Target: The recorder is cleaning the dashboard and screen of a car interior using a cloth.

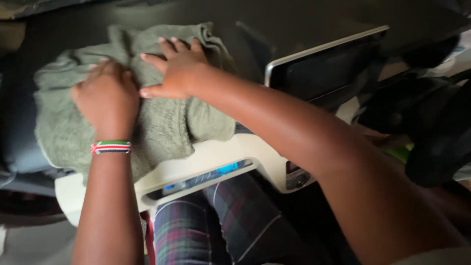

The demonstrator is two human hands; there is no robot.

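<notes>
Both hands press the green towel [162, 122] onto the cream dashboard [206, 162]: left hand [108, 100] closed gripping it, right hand [179, 68] open flat. Risk: bunched cloth may slip toward the screen [324, 68].

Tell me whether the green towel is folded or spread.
Spread but bunched: the green towel drapes the cream dashboard, creased under both hands.

Sage green towel, cream trim, dark plaid

The towel [162, 122] is dull sage green; the panel [216, 159] beneath it cream; the wristband [111, 147] striped green, white, red and black; the trousers [216, 225] dark plaid.
</notes>
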